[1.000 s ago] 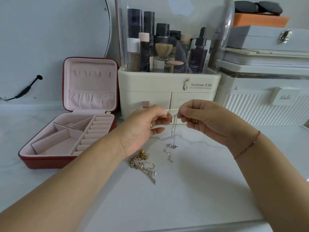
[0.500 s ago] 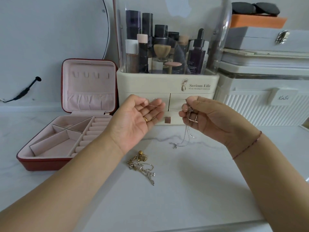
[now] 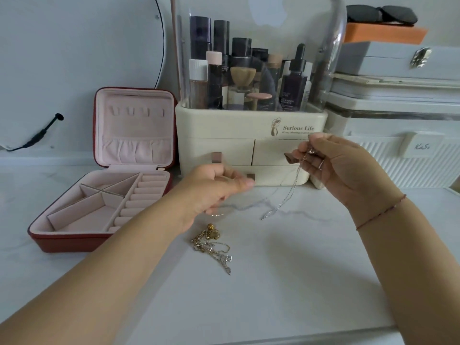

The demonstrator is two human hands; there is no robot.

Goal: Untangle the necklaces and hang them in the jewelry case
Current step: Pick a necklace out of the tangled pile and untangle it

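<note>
Now the jewelry case sits open. The left hand is blurred; its grip I cannot tell. The tangled necklaces lie on the surface. The organizer reads "Serious Life". The right hand pinches a dangling silver necklace, seemingly freed; next it needs carrying left to the lid's hooks. A label reads "KaSi".

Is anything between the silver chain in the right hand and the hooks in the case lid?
Only the person's own left hand, which is between the chain and the open case. The organiser stands right beside the lid but leaves the hooks uncovered. The gold tangle lies nearer the person, off that line.
</note>
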